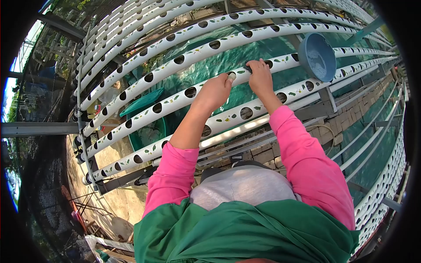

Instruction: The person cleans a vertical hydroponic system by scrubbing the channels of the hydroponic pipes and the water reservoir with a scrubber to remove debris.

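My left hand (pixel 215 93) is closed around a small pale piece (pixel 231 76), which may be a sponge, at a hole of a white pipe (pixel 175 100) printed with leaves. Just right of it, my right hand (pixel 262 79) rests on the same pipe with fingers bent together. A small dark thing (pixel 248 69) shows at its fingertips, too little of it visible to name. To the right, a blue-grey bowl (pixel 312 69) with foamy liquid sits tilted across the pipes.
Rows of white pipes with round holes (pixel 193 57) run left to right, before and beyond my hands. Green sheeting with water (pixel 197 61) lies beneath. A green tub (pixel 151 136) with a lid (pixel 141 102) stands lower left. Metal posts (pixel 39 128) border the left side.
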Demonstrator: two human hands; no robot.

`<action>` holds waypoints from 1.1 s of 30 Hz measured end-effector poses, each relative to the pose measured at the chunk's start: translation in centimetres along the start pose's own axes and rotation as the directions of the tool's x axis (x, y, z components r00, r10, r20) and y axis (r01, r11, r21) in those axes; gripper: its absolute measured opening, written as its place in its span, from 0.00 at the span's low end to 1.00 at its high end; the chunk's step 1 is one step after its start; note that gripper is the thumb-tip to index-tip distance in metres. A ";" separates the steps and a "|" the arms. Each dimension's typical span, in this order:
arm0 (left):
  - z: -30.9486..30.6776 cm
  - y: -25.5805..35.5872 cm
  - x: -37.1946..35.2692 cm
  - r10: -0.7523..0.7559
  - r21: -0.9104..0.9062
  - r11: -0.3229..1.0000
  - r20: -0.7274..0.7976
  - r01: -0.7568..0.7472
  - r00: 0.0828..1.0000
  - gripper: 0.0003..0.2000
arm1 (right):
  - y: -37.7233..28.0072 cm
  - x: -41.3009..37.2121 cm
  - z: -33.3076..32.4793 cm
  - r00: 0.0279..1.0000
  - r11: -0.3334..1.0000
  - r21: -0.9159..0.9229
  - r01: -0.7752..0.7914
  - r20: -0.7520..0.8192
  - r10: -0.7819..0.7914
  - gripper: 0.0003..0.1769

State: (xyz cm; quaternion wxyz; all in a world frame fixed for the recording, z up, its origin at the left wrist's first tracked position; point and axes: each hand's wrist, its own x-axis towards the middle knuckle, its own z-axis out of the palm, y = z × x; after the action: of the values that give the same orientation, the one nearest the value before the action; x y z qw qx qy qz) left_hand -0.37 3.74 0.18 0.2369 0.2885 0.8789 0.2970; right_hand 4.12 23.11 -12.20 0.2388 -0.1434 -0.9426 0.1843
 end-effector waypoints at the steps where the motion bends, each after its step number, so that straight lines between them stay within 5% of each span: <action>1: 0.4 0.6 0.5 0.010 0.002 1.000 0.005 -0.010 1.000 0.21 | -1.2 -0.6 0.5 0.998 0.996 0.060 0.068 0.011 -0.069 0.15; 7: 1.7 4.3 2.6 0.119 0.023 0.993 0.027 -0.120 0.993 0.20 | 0.7 0.5 -0.9 0.992 0.992 -0.003 0.129 0.007 -0.129 0.10; 10: 2.1 5.4 3.6 0.199 0.071 0.978 0.008 -0.199 0.980 0.18 | 4.4 2.3 -2.4 0.998 0.987 -0.152 -0.046 -0.042 0.040 0.09; 15: 3.3 6.3 5.0 0.174 0.061 0.983 0.022 -0.175 0.985 0.19 | 5.9 3.8 -2.5 0.939 0.939 0.010 -0.344 -0.033 0.344 0.09; 19: 4.2 6.0 5.5 0.190 -0.021 0.982 -0.010 -0.190 0.982 0.19 | 2.7 0.9 -1.1 0.985 0.985 -0.059 -0.163 -0.074 0.158 0.08; 21: 4.3 5.9 5.7 0.188 -0.009 0.982 0.004 -0.188 0.982 0.19 | 2.6 0.5 -0.7 0.966 0.991 0.111 -0.073 -0.238 0.097 0.07; 22: 4.3 5.9 5.7 0.183 0.003 0.983 0.013 -0.183 0.983 0.19 | 2.7 0.7 -1.3 0.966 0.991 0.112 -0.074 -0.239 0.099 0.07; 24: 4.3 6.0 5.6 0.172 -0.005 0.985 0.014 -0.172 0.985 0.19 | 3.1 1.3 -3.2 0.951 0.882 0.362 -0.303 0.049 0.307 0.09; 27: 4.0 6.4 5.5 0.169 -0.001 0.986 0.013 -0.169 0.986 0.20 | 2.4 2.0 -3.6 0.912 0.801 0.521 -0.295 -0.095 0.398 0.08; 33: 3.5 6.0 5.1 0.204 0.002 0.979 -0.015 -0.204 0.979 0.18 | 5.7 5.4 -7.7 0.874 0.791 0.422 -0.443 0.007 0.486 0.17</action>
State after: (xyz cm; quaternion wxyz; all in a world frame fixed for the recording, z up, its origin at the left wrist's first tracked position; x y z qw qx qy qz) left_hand 0.22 12.28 0.38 0.1983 0.3749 0.8466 0.3216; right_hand 4.49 32.31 -6.13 0.2585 -0.3263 -0.8044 0.4238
